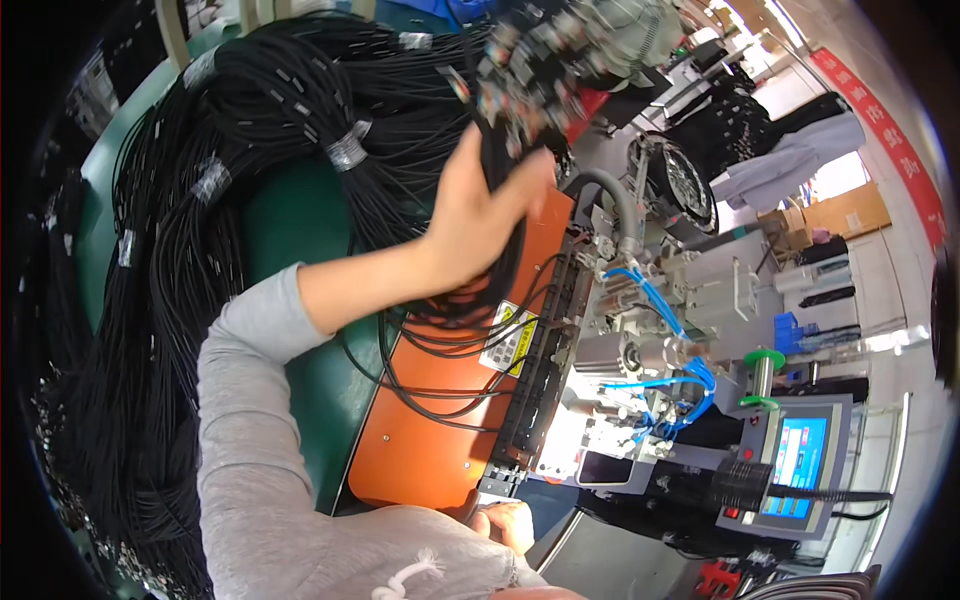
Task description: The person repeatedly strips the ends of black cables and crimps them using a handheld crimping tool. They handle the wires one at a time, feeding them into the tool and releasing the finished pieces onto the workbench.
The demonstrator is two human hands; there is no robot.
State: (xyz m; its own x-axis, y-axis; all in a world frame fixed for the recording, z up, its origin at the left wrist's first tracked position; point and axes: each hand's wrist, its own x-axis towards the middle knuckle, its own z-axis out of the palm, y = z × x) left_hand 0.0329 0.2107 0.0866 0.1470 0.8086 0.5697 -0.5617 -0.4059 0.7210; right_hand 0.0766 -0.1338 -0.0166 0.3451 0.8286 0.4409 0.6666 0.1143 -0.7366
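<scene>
My left hand (475, 220) reaches forward over the orange machine cover (420, 440), its fingers smeared by motion. It grips a bundle of black cables (505, 250) that hangs in a loop below the palm. The far end of this bundle, a cluster of small connectors (530, 85), is blurred. My right hand (508, 524) is low, close to my body, beside the near end of the machine. Its fingers are curled, and what they hold, if anything, is hidden. Several single black cables (440, 405) run across the orange cover into the black clamp strip (540, 390).
Large coils of black cable (180, 260), tied with silvery bands, cover the green table (305, 215) on the left. Right of the cover stand metal cylinders with blue air hoses (650, 290), a phone (607, 469) and a touchscreen panel (800, 465). A wheel (680, 185) is farther back.
</scene>
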